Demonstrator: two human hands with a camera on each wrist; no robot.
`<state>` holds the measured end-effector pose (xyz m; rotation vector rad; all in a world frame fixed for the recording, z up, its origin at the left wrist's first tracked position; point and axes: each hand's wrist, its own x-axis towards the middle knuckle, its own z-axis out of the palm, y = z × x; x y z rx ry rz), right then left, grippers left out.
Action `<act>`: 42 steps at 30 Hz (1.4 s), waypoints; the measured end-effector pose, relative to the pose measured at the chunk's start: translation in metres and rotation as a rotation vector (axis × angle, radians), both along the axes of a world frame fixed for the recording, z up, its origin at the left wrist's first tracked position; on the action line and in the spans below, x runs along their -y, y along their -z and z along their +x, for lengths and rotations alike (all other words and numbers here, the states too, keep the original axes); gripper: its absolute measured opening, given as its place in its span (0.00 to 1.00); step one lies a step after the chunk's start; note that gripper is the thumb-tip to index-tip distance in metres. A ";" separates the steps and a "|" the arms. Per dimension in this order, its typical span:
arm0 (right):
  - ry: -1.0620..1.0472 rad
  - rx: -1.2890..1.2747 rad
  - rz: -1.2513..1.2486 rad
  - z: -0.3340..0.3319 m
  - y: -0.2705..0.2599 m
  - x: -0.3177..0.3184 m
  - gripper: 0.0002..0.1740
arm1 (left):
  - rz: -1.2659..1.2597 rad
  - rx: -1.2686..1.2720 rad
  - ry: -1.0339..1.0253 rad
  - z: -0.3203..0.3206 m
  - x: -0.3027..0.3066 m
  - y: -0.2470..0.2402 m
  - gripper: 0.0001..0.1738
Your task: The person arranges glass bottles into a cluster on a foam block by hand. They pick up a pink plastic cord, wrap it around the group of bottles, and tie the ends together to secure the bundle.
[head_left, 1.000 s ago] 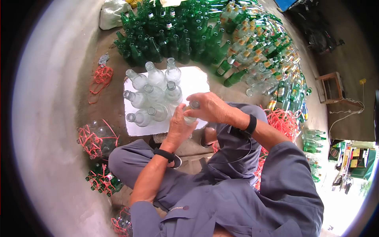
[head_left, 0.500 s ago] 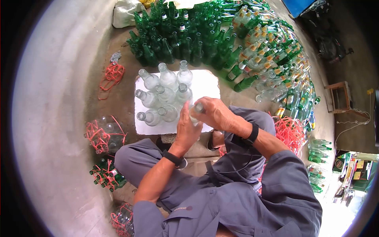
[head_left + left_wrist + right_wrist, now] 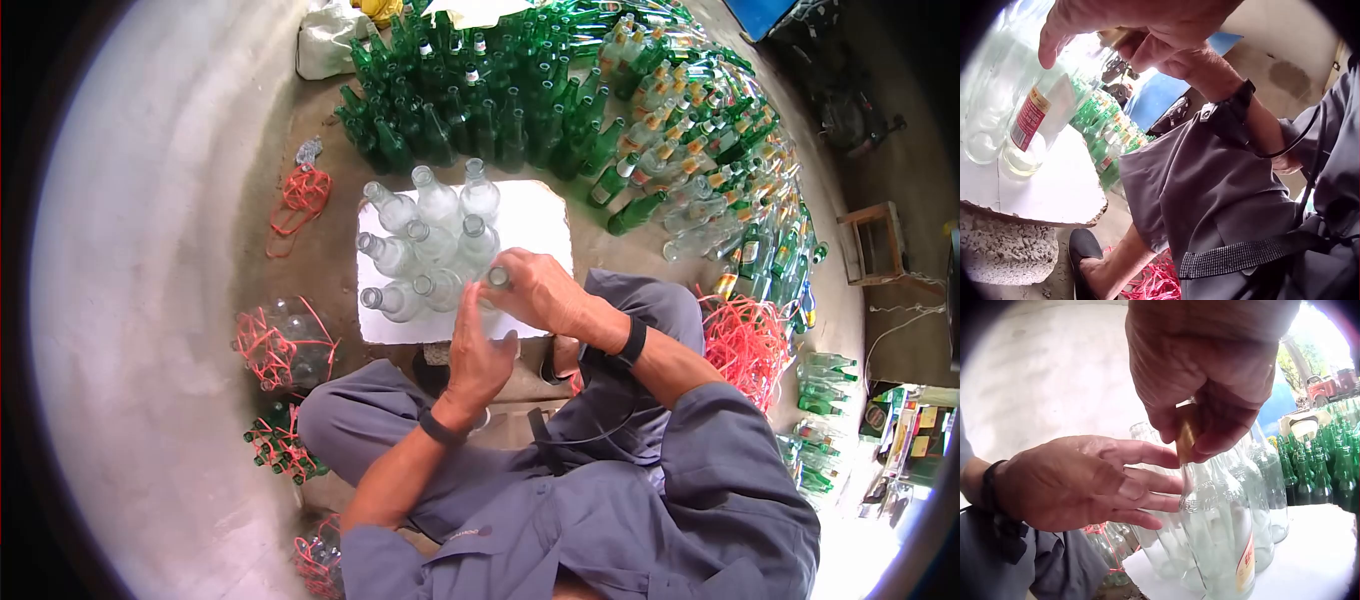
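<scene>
Left of the counter (image 3: 535, 225), a low white slab on a rough block, I can see a loose bunch of red twine (image 3: 303, 190) on the floor, and nearer the person a bundle of clear bottles (image 3: 290, 345) wrapped in the same sort of twine. On the counter's left part stand eight open-mouthed glass bottles (image 3: 430, 240), colourless to faintly green, packed close together.

Next comes the person's left hand (image 3: 480, 358), at the counter's near edge, its fingers straight and spread, palm turned towards the held bottle (image 3: 498, 277). Its fingertips reach right up to the glass; whether they all touch it I can't tell.

That bottle is at the counter's near edge, just beside the others. It's clear with a pale green cast, has a gold wrap round the neck, raised lettering on the shoulder and, lower down, a pale label (image 3: 1245, 565) with red characters and a yellow border. The right hand (image 3: 545, 292) comes in from the right and pinches the gold neck between thumb and fingers.

Beyond the counter, green bottles (image 3: 480, 110) stand in a thick crowd. Off to its right lies a big spread of clear and green ones (image 3: 700, 180), many gold-necked, then a red twine heap (image 3: 745, 345) and, furthest right, a wooden frame (image 3: 873, 245).
</scene>
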<state>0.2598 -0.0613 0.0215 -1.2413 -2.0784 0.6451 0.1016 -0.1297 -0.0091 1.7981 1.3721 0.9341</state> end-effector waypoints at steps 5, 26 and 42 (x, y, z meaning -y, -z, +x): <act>0.045 0.025 -0.031 -0.008 0.003 0.003 0.19 | -0.087 0.003 -0.013 -0.007 0.006 0.006 0.46; 0.007 0.009 -0.066 -0.003 0.031 0.006 0.07 | -0.263 -0.135 -0.026 -0.019 0.009 -0.001 0.36; 0.174 -0.576 -0.312 0.139 -0.099 0.038 0.22 | -0.518 -0.081 0.291 -0.012 0.012 -0.019 0.16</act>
